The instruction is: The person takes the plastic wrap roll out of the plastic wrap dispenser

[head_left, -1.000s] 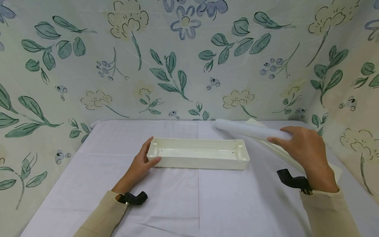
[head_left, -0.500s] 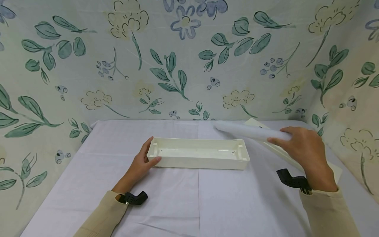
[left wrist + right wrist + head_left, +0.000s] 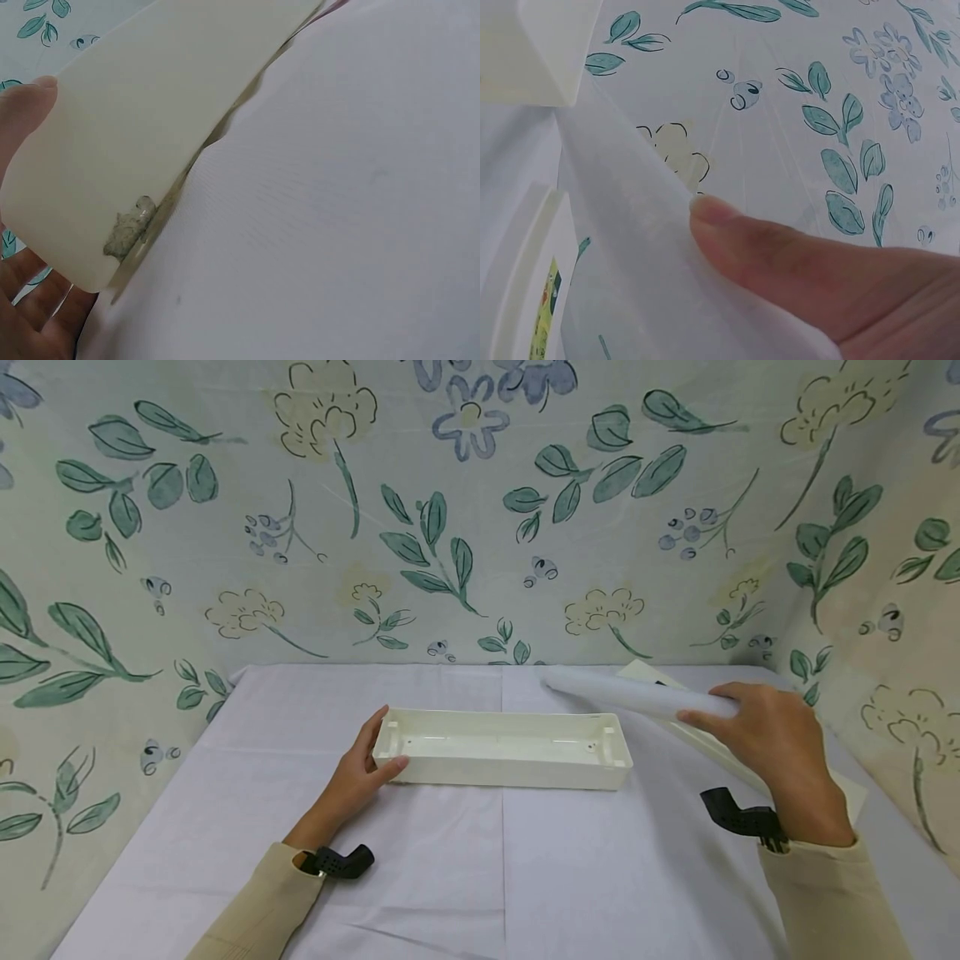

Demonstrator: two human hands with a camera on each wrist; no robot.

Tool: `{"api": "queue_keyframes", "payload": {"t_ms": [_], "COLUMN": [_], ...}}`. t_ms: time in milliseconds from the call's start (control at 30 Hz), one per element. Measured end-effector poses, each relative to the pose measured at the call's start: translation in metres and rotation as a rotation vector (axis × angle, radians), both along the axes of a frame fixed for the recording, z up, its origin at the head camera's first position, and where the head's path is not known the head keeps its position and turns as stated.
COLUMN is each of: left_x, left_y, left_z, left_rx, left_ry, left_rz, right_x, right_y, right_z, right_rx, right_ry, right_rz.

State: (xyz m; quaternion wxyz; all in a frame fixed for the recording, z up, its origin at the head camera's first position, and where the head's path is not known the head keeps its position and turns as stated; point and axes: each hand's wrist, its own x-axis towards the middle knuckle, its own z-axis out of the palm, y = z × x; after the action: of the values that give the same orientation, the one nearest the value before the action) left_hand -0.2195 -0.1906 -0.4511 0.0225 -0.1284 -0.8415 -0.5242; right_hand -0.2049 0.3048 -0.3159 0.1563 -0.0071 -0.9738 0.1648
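Observation:
A long cream plastic box (image 3: 502,772), open at the top, lies on the white cloth. My left hand (image 3: 360,781) grips its left end, thumb on the front wall and fingers round the end. In the left wrist view a greyish, crumpled-looking patch (image 3: 129,229) shows low on the box wall (image 3: 150,112). My right hand (image 3: 780,739) holds the near end of a white, slightly translucent roll (image 3: 630,689), its far end pointing left behind the box. The right wrist view shows the thumb along the roll (image 3: 645,247); the other fingers are hidden.
Under the roll and right hand lies a long cream cover-like piece (image 3: 851,789), slanted and partly hidden. A coloured label (image 3: 546,315) shows on it in the right wrist view. White cloth (image 3: 420,877) covers the table; a floral curtain (image 3: 480,510) hangs behind and at both sides.
The far end of the roll has dipped very slightly, uncovering a small dark spot on the cream piece behind it. Both hands stay practically still.

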Motion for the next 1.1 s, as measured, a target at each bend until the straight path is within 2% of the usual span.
{"api": "queue_keyframes", "payload": {"t_ms": [267,567,1100], "left_x": [0.017,0.021,0.020], "left_y": [0.010,0.012,0.013], "left_z": [0.029,0.033,0.033], "left_rx": [-0.016,-0.006,-0.015], "left_ry": [-0.002,-0.011,-0.004], "left_rz": [-0.009,-0.005,-0.007], "right_x": [-0.001,-0.001,-0.001], "right_y": [0.002,0.004,0.007], "right_z": [-0.001,-0.002,-0.005], "right_rx": [0.017,0.017,0.029], "right_ry": [-0.003,-0.029,-0.080], "right_rz": [0.018,0.027,0.036]}}
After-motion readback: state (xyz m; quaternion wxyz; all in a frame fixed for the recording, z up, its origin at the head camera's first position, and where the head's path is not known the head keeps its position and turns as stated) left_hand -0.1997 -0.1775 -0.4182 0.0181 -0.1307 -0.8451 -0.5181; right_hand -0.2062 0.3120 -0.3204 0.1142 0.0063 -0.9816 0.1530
